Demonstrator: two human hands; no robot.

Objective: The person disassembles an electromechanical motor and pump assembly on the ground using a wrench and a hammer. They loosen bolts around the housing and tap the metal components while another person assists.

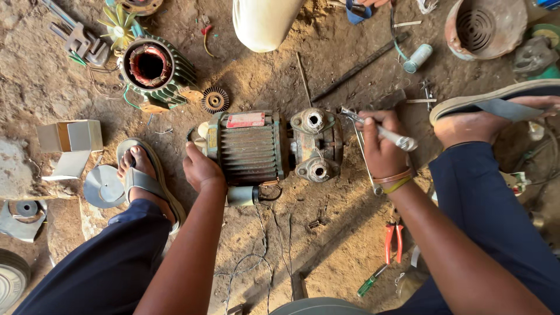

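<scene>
A green finned electric motor with a pump head [251, 147] lies on the dirt ground between my feet. My left hand [201, 168] rests against the motor's rear end, by its left side. My right hand [382, 143] grips a metal spanner [379, 129], whose jaw end reaches the right side of the pump head [317, 144]. The pump head shows two round ports facing up.
A stripped stator housing [153, 69] and a small fan wheel [215, 100] lie behind the motor. Red-handled pliers [392, 240] and a green screwdriver [371, 280] lie near my right knee. A rusty cover [487, 26], a capacitor [417, 58] and a long bar [359, 68] sit at the back.
</scene>
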